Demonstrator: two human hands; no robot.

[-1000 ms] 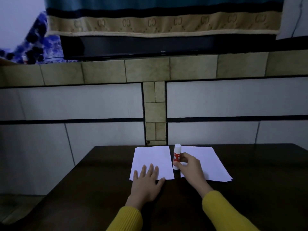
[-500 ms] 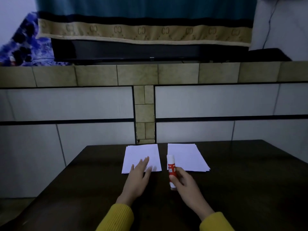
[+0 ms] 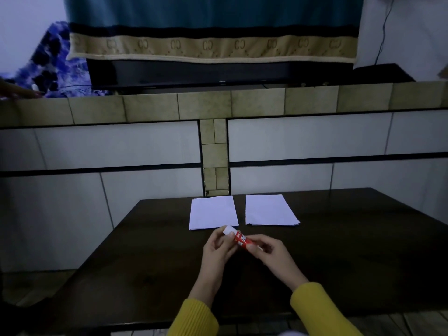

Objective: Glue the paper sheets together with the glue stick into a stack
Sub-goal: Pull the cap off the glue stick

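A red and white glue stick [image 3: 238, 237] is held tilted above the dark table [image 3: 351, 251], between both hands. My left hand [image 3: 218, 248] pinches its white cap end. My right hand [image 3: 269, 251] grips the red body at the lower end. Beyond the hands lie two lots of white paper, flat on the table: a left sheet [image 3: 212, 212] and a right pile of several sheets [image 3: 269, 210] with slightly fanned edges. Neither hand touches the paper.
The table's far edge meets a tiled wall [image 3: 303, 141] with a tiled ledge. On the ledge stands a dark screen [image 3: 218, 73] draped with a teal and beige cloth [image 3: 211, 44]. Blue patterned fabric [image 3: 48, 66] lies at the left.
My left hand left the left sheet and came to the glue stick's cap. My right hand lifted the stick off the table and drew it nearer, tilting it.
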